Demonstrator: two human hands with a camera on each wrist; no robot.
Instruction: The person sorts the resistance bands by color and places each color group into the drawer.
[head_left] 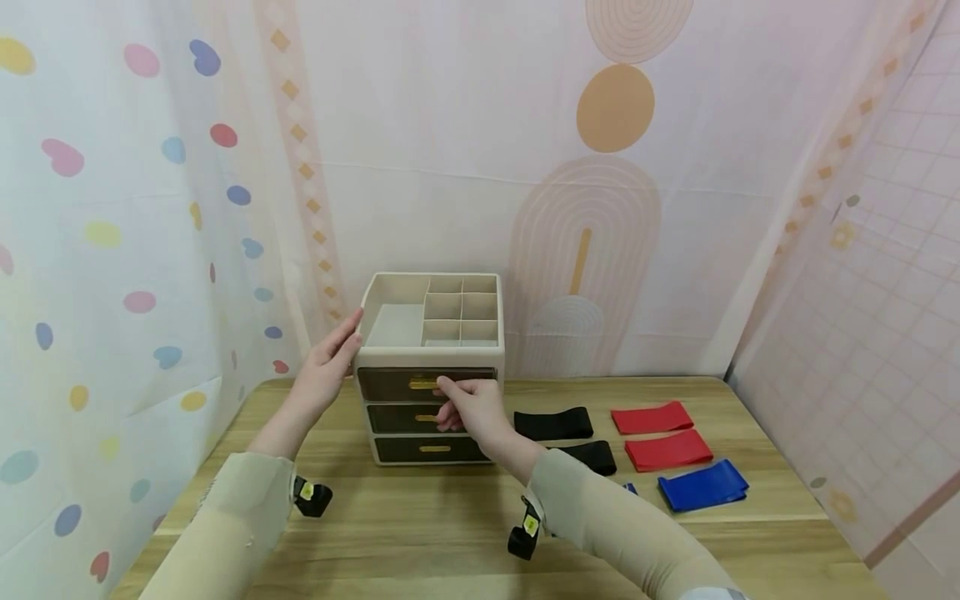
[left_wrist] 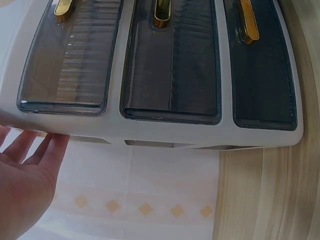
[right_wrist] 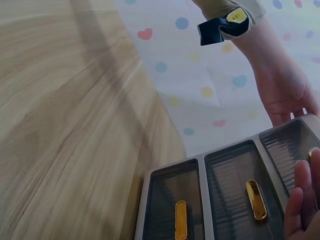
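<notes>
The right hand (head_left: 472, 408) is at the front of the cream drawer unit (head_left: 429, 367), fingers curled onto the gold handle (head_left: 423, 382) of the top drawer (head_left: 426, 384) — a light pinch, with the drawer shut flush. The left hand (head_left: 330, 362) lies flat and open against the unit's left side near the top, fingers straight, holding nothing. Below are two more dark-fronted drawers, both closed. The unit's top is an open tray split into small compartments. It stands at the back of the wooden counter (head_left: 420, 533), near the curtain. To its right lie flat bands — two black (head_left: 553, 423), two red (head_left: 651, 417), one blue (head_left: 702, 485) — well apart from both hands.
</notes>
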